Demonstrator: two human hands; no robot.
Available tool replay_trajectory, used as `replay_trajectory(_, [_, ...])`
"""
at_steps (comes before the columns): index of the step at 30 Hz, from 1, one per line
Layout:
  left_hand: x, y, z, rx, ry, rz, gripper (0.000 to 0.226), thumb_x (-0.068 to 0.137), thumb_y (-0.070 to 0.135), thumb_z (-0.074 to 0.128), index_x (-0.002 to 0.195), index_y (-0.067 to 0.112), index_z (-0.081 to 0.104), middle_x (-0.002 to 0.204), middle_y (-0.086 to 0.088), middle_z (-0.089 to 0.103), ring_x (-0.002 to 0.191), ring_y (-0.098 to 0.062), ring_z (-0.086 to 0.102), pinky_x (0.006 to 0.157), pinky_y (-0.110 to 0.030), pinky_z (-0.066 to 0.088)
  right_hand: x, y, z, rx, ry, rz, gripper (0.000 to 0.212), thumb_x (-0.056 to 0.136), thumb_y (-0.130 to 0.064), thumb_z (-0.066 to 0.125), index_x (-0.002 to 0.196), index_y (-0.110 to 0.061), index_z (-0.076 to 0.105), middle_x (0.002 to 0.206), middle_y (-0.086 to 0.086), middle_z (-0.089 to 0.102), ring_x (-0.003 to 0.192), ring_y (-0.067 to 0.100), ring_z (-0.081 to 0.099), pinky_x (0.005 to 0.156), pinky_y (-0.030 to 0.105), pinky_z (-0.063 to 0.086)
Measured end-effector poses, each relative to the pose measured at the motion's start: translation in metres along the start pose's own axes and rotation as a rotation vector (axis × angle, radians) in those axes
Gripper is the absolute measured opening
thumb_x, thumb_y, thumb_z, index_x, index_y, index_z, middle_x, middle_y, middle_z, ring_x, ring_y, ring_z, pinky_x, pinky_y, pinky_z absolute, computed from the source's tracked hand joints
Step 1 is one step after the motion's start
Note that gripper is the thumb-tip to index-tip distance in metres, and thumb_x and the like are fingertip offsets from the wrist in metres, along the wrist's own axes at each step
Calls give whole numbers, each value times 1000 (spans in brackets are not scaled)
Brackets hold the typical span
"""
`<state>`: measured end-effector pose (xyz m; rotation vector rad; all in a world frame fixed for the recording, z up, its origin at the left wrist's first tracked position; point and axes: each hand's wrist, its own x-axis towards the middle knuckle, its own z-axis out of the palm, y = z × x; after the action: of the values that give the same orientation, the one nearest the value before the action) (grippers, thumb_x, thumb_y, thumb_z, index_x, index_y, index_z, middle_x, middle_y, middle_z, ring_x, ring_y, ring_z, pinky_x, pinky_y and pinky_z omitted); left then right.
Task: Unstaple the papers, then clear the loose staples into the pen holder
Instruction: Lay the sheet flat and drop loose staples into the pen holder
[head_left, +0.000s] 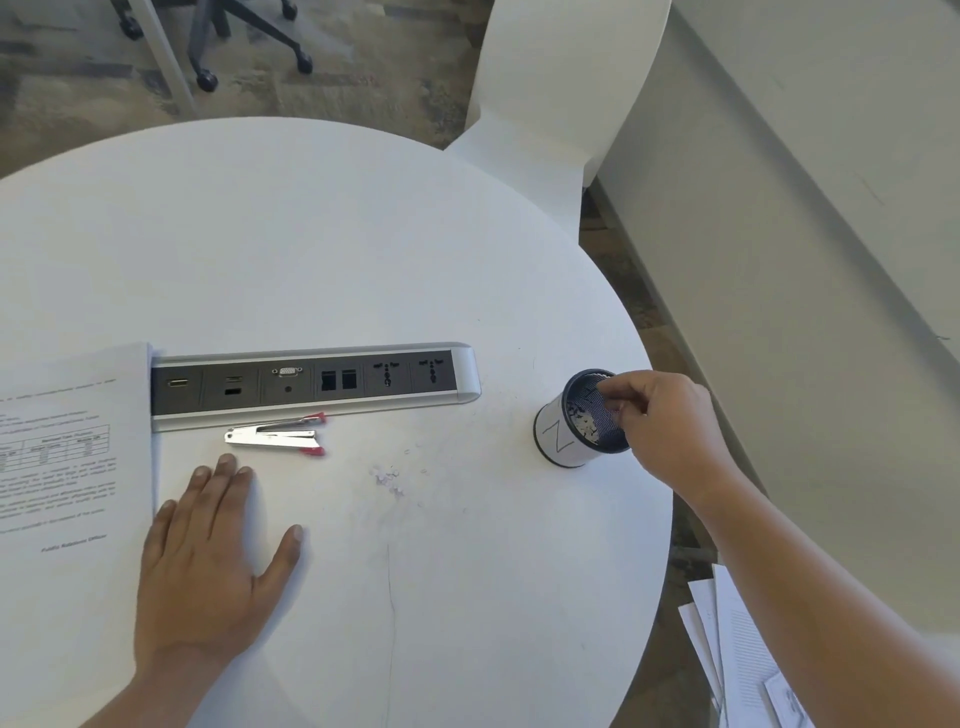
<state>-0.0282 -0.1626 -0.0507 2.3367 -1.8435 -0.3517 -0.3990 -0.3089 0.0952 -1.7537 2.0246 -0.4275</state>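
In the head view, a round white counter (311, 234) is filling most of the frame, with a power and data socket strip (314, 384) lying across its middle. The left hand (202, 566) is resting palm down at the lower left of the frame, its fingers (228, 478) spread flat on the counter, just right of a stack of printed papers (72, 457) sitting at the left edge. A silver staple remover with red tips (278, 440) is lying just below the socket strip, a little above the left fingertips and not touching them. Near the centre, a small scatter of loose staples (387, 478) is lying on the counter, well apart from both hands. At the right of the frame, the pen holder (566, 441), a dark mesh cup with a white paper band, is standing near the counter's edge with pale bits showing inside. The right hand (670, 426) is hovering over its rim, fingers (613, 395) pinched together above the opening; whether they are holding a staple cannot be told. More papers (737, 649) are lying on the floor at the lower right.
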Motion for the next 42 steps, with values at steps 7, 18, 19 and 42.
replay_trajectory(7, [1, 2, 0, -6, 22, 0, 84, 84, 65, 35, 147, 9, 42, 159, -9, 38, 149, -28, 31, 122, -48, 20, -1, 0, 3, -5, 17, -4, 22, 82, 3, 61, 85, -14, 74, 82, 0, 72, 72, -2, 60, 60, 9, 43])
replay_trajectory(18, [-1, 4, -1, -18, 36, -13, 81, 87, 63, 38, 150, 12, 38, 163, -3, 31, 151, -23, 27, 124, -44, 19, -41, -37, 55, 48, -176, -162, 20, 86, -3, 62, 97, -13, 75, 84, 0, 75, 78, 16, 70, 80, 30, 56])
replay_trajectory(19, [-1, 4, -1, -20, 35, -15, 81, 87, 63, 38, 150, 12, 37, 163, -2, 30, 151, -22, 26, 124, -43, 18, -46, -35, 69, -13, -225, -166, 18, 85, -6, 65, 98, -12, 74, 84, 2, 75, 78, 19, 69, 80, 32, 55])
replay_trajectory(42, [-1, 2, -1, -39, 38, -25, 80, 88, 64, 39, 151, 14, 37, 164, 0, 27, 152, -21, 24, 124, -44, 18, -46, -78, 159, -330, -325, -535, 30, 75, 13, 43, 90, -4, 62, 96, 10, 56, 88, 30, 51, 66, 40, 50])
